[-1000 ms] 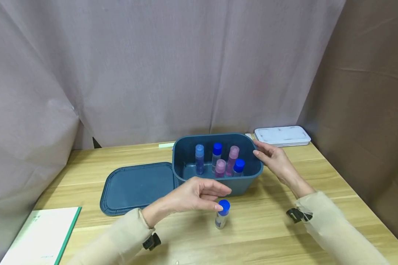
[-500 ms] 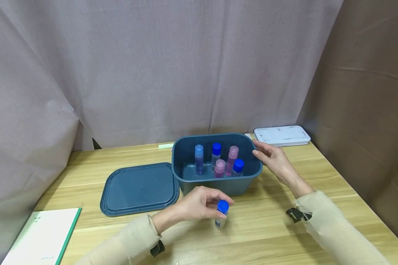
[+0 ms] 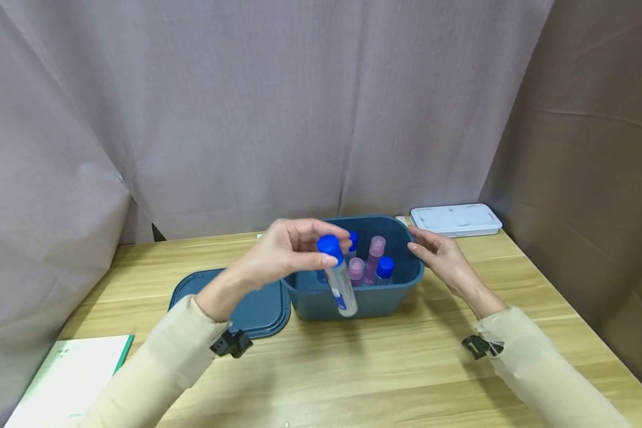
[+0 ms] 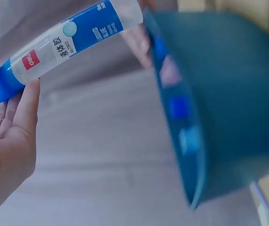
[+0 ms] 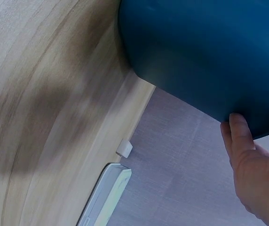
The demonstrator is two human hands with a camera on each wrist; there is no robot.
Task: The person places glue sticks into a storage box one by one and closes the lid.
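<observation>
We pinch a glue bottle (image 3: 338,278) by its blue cap in our left hand (image 3: 289,249), letting it hang above the front edge of the bin (image 3: 371,300), while our right hand (image 3: 440,254) rests its fingers on the bin's right rim to steady it on the counter (image 3: 385,368).

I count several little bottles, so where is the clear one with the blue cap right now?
In the head view the clear bottle hangs mid-frame, pinched by its cap in the left hand, above the near rim of the blue bin.
</observation>
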